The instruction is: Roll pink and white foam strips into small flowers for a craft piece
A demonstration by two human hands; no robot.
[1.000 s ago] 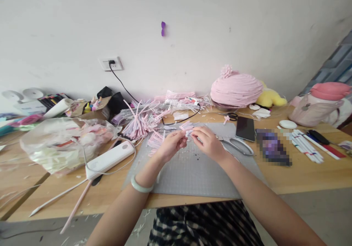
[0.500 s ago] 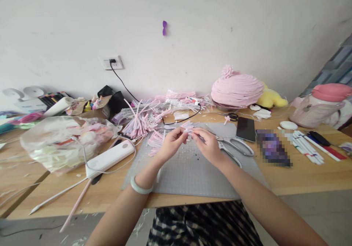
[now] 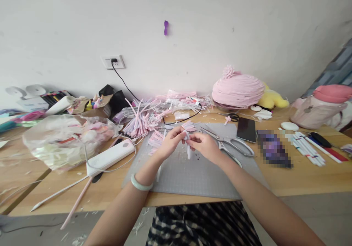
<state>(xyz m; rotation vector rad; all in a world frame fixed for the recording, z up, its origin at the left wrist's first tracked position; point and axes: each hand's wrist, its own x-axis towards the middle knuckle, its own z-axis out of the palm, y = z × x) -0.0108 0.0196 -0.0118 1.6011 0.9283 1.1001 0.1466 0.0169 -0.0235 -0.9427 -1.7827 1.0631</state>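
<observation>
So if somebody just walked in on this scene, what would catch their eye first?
Probably the big pink ruffled mound at the back of the wooden table, right of centre. Next, the left hand and right hand pinching a small pale pink piece together over the grey cutting mat, with the scissors lying just to their right.

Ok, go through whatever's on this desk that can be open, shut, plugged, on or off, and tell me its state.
Scissors: open, lying on the mat.
Phone: screen dark, face up.
Wall socket: black plug in.
Power bank: white cable attached.
Left hand: pinching a small pink-white piece.
Right hand: pinching the same piece.
</observation>
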